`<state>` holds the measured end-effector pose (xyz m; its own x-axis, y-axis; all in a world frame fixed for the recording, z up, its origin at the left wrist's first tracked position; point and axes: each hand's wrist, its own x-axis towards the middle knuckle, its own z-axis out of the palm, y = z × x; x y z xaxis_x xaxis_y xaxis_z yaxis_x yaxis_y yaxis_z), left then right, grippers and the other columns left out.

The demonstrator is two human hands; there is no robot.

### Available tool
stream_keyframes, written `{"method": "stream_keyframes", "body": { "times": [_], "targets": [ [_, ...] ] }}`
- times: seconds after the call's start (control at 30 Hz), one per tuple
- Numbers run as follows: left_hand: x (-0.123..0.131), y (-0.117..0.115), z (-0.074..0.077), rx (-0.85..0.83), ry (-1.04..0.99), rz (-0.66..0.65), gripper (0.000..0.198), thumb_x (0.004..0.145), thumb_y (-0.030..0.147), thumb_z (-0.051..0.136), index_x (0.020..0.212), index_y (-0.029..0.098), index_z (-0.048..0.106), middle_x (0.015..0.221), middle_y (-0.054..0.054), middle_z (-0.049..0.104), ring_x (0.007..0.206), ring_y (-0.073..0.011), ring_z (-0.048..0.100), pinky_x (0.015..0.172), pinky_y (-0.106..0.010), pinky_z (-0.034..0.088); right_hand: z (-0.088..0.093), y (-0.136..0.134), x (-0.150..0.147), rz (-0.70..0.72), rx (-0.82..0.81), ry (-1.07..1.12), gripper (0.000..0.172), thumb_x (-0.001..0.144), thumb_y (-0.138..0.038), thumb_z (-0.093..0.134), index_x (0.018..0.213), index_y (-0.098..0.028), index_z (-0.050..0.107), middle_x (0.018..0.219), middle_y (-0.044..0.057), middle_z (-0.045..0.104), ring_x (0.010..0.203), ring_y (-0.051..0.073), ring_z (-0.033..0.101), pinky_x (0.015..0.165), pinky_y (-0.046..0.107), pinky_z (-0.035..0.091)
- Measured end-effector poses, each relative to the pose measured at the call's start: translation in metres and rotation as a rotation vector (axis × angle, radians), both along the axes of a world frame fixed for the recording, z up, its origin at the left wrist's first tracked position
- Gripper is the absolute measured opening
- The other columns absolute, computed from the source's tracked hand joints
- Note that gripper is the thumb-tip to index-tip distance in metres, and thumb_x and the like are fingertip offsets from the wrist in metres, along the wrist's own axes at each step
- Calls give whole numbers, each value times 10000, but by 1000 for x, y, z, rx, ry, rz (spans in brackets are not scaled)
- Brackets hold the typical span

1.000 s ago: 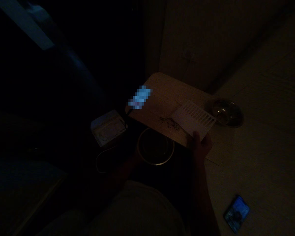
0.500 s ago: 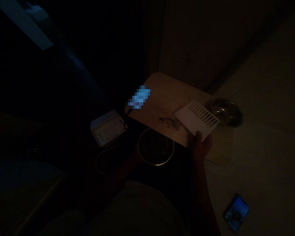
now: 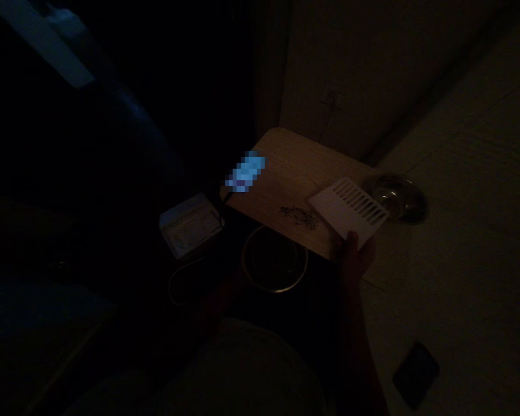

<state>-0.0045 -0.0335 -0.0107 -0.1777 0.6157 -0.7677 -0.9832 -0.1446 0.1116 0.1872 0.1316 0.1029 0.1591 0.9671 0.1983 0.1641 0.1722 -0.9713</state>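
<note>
Very dim and grainy, deep black shadow at left, pixelated blue glowing screen (image 3: 245, 171), faint glints on bowl (image 3: 401, 199)

Looks like matt plastic on the slotted sheet (image 3: 341, 212), smooth wood on the bench (image 3: 294, 167), glossy metal on the right-hand bowl (image 3: 405, 202).

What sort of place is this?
Probably a dim room in a home, though much is too dark to tell: wooden tabletop, shiny bowl, phone on what looks like floor.

A wooden table (image 3: 305, 156) stands in dim light, a wall (image 3: 351, 63) beyond its far edge. Floor (image 3: 472, 248) spreads past its right edge.
</note>
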Motion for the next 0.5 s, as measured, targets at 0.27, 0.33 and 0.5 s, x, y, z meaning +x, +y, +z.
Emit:
{"method": "stream_keyframes", "body": {
  "times": [0.27,0.33,0.5],
  "targets": [
    [-2,3,20,-2,-15,-61,461,1076,473,544,1333,101,633,1285,-146,647,1171,-240,639,1041,-466,534,5,29,-8,-115,12,145,420,843,-511,665,1096,-176,666,1037,93,706,824,204,637,582,289,510],
    [-2,3,19,-4,-10,-55,440,1090,470,515,1293,100,641,1245,-138,651,1121,-220,645,1004,-435,550,6,35,-14,-95,33,175,405,832,-519,672,1059,-183,664,988,72,696,765,178,609,556,269,478],
    [-4,3,9,42,26,-40,445,1100,475,484,1302,107,633,1287,-142,639,1151,-218,635,1029,-437,537,5,32,-16,13,20,179,413,832,-532,698,1009,-158,691,885,52,686,699,156,580,567,265,461]
  ]
}}
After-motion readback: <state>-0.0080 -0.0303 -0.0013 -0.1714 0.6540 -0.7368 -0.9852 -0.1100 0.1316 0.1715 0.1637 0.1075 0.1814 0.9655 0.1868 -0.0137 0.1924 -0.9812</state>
